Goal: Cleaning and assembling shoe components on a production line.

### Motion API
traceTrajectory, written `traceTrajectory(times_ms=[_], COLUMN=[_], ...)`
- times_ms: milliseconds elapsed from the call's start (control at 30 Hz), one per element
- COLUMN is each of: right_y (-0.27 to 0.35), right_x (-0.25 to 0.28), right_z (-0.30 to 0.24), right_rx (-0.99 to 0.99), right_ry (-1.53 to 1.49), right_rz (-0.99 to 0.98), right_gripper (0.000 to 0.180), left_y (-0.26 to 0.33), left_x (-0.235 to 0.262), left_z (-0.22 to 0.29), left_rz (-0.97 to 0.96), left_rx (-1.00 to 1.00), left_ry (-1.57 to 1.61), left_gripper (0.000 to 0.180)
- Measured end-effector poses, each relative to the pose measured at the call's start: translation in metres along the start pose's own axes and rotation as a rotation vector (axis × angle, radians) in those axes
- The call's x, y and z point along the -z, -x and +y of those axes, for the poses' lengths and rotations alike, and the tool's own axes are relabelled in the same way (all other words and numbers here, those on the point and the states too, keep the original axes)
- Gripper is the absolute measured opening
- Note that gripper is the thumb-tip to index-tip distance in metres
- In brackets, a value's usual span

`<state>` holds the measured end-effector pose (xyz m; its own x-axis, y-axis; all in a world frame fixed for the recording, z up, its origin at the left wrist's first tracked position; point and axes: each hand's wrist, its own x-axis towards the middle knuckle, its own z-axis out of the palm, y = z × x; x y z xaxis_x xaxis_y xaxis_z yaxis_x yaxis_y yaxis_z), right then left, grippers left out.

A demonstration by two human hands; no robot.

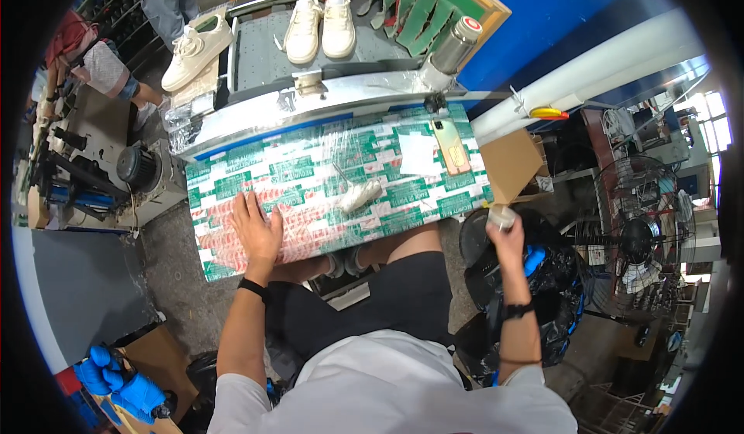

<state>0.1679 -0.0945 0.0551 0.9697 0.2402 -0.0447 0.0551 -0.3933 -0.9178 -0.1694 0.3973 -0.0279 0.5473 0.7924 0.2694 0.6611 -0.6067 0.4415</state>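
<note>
My left hand (256,229) lies flat, fingers spread, on the left part of a work table (310,170) covered in green, red and white patterned wrap under clear film. My right hand (508,236) is off the table's right edge, closed around a small pale lump (501,216), held over a black plastic bag (558,279). A whitish elongated piece (360,195) with a thin stick beside it rests mid-table. A white paper sheet (419,153) and a phone (451,146) lie at the table's far right.
Behind the table stands a grey machine (310,54) with a pair of cream sneakers (320,27) on top and one more sneaker (195,49) to its left. A metal flask (455,44), a cardboard box (511,163), a floor fan (639,236) and blue gloves (116,384) surround me.
</note>
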Motion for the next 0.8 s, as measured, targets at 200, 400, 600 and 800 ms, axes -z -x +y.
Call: traceTrajectory(times_ms=[200, 400, 600, 800], right_y=[-0.196, -0.273, -0.287, -0.311], right_x=[-0.058, -0.094, -0.141, -0.148], right_z=[-0.219, -0.329, -0.349, -0.331], right_rx=[0.659, 0.851, 0.899, 0.817], right_ry=[0.526, 0.958, 1.025, 0.882], right_rz=[0.174, 0.150, -0.308, -0.325], right_gripper=[0.068, 0.083, 0.076, 0.074], left_y=[-0.004, 0.000, 0.003, -0.004], left_x=[-0.008, -0.001, 0.000, 0.003], left_z=[0.003, 0.003, 0.005, 0.008], left_rz=[0.018, 0.023, 0.028, -0.001], left_rx=[0.010, 0.041, 0.027, 0.058], left_ry=[0.021, 0.021, 0.027, 0.039], left_gripper=[0.073, 0.074, 0.072, 0.074])
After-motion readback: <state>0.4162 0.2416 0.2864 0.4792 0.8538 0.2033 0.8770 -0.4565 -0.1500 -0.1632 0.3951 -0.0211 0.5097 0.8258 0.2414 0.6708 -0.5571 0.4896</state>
